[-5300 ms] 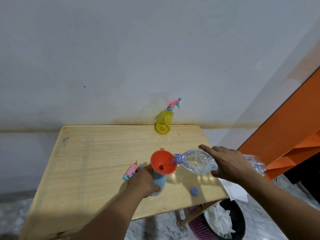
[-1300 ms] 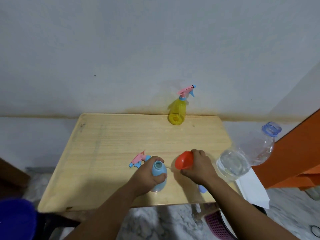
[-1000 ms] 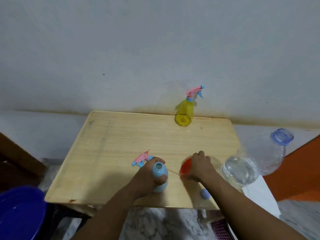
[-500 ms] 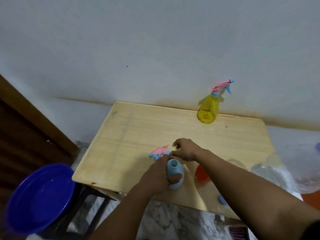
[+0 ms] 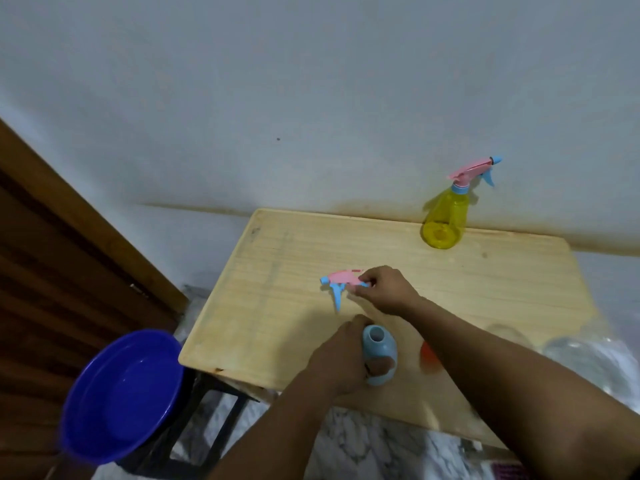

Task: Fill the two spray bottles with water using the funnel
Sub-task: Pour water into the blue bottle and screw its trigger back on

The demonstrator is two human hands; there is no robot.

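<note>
On the wooden table [image 5: 485, 278], left hand [image 5: 341, 358] grips the uncapped blue bottle [image 5: 379, 344]; right hand [image 5: 388, 289] pinches its pink sprayer [image 5: 343, 277].

A pale wooden table [image 5: 277, 327] with a rounded rim stands against the wall. On it stand a translucent yellow spray bottle [image 5: 445, 220] with a pink-and-blue trigger head at the far edge and an open light-blue plastic bottle [image 5: 379, 344] near the front edge; an orange funnel [image 5: 427, 355] lies just beside the blue one
</note>
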